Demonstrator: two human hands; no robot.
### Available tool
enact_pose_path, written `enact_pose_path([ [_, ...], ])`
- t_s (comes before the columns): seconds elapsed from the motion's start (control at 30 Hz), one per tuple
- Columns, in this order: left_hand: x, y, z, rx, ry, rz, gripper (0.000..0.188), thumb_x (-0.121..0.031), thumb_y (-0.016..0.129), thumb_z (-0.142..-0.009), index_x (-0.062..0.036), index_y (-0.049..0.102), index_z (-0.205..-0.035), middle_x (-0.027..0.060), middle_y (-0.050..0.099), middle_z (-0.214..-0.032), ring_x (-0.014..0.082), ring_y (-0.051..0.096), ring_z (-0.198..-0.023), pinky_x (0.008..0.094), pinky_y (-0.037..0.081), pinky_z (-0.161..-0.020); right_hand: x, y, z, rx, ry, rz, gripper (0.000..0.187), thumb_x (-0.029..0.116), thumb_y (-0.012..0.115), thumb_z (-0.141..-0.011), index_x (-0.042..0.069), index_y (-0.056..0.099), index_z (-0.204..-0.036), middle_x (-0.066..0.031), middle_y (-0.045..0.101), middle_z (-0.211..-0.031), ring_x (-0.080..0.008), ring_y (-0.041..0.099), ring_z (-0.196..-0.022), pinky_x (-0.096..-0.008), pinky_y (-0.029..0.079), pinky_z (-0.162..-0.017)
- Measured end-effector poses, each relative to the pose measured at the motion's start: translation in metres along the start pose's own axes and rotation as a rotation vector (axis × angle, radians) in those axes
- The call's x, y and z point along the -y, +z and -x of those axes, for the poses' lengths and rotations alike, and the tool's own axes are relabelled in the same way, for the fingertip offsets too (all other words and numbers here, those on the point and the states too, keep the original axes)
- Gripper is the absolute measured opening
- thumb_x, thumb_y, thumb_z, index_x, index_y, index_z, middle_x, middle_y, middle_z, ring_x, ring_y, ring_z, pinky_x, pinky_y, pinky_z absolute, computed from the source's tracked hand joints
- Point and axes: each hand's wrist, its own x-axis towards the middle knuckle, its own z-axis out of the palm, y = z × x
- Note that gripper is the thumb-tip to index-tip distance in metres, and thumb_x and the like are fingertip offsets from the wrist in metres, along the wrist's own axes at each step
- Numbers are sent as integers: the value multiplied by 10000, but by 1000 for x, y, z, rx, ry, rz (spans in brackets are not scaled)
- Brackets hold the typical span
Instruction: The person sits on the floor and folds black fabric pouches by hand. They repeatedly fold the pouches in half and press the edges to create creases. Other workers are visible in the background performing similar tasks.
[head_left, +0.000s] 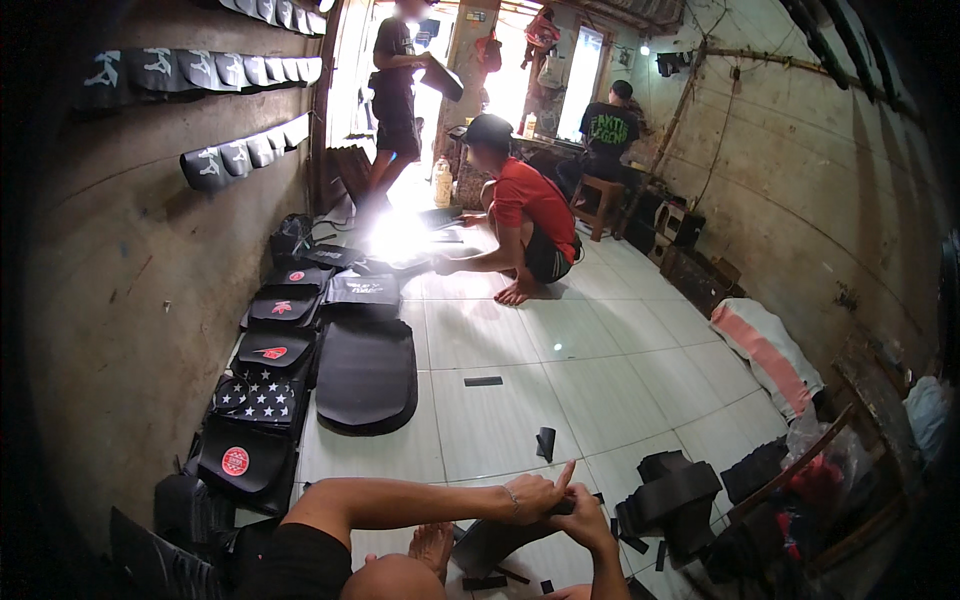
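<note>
My left hand (532, 497), with a thin bracelet at the wrist, is closed at the upper edge of a black flexible sheet (495, 543). Right beside it, my right hand (583, 518) grips the same sheet near its corner, one digit pointing up. The sheet hangs over the floor by my bare foot (432, 546). Whether a small tool is between my fingers cannot be made out. Just beyond my hands lies a curled black scrap (545, 443). Small black strips (485, 582) are scattered below the sheet.
Black flaps with printed emblems (275, 347) line the left wall, beside a large rounded black panel (366, 380). Folded black material (675, 500) lies at my right, near a white-and-orange sack (768, 355). A person in red (530, 205) squats ahead; two others are farther back.
</note>
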Motion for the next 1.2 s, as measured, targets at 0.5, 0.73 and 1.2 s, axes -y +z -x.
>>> enact_pose_path([
  [0.5, -48, -135, 48, -247, 138, 148, 225, -114, 640, -658, 6, 643, -849, 228, 628, -718, 409, 634, -760, 456, 508, -698, -50, 42, 55, -33, 115, -355, 518, 71, 735, -778, -3, 527, -1248, -133, 620, -1184, -214, 619, -1051, -344, 519, -894],
  [0.73, -27, -173, 63, -284, 86, 307, 248, -115, 689, -668, 44, 653, -854, 235, 636, -732, 375, 652, -745, 414, 506, -679, -80, 39, 77, 101, 357, -633, 511, 82, 694, -794, -5, 511, -1263, -149, 615, -1197, -248, 624, -1061, -361, 532, -893],
  [1.2, 43, -125, 68, -320, -106, 451, 287, -173, 753, -693, 36, 671, -873, 165, 636, -650, 252, 632, -581, 364, 495, -595, -102, 95, 71, -320, 314, -1674, 514, 73, 604, -829, -18, 423, -1302, -175, 588, -1221, -365, 634, -1038, -423, 564, -879],
])
